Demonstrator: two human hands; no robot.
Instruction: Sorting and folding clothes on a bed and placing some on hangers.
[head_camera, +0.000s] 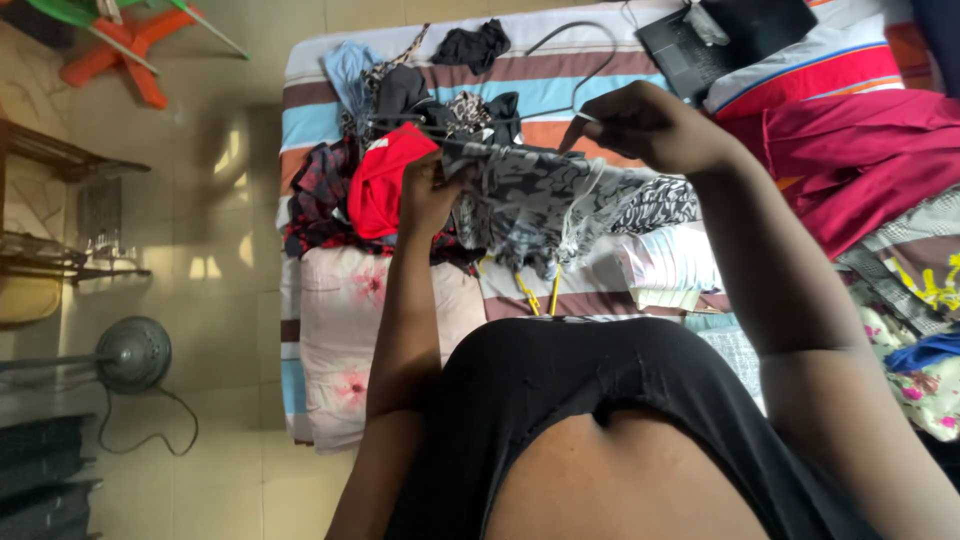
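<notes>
Here both hands (430, 195) (640, 125) grip a soft grey patterned garment (540, 200).

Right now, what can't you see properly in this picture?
Head view only:
- Left hand: fingertips buried in the grey cloth.
- Hanger: lower part hidden behind the right hand and the clothes.
- Laptop: cut off by the top edge.
- Fan: its stand runs off the left edge.

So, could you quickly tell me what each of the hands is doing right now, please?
Left hand: closed on the grey patterned garment.
Right hand: closed on the same garment.
</notes>
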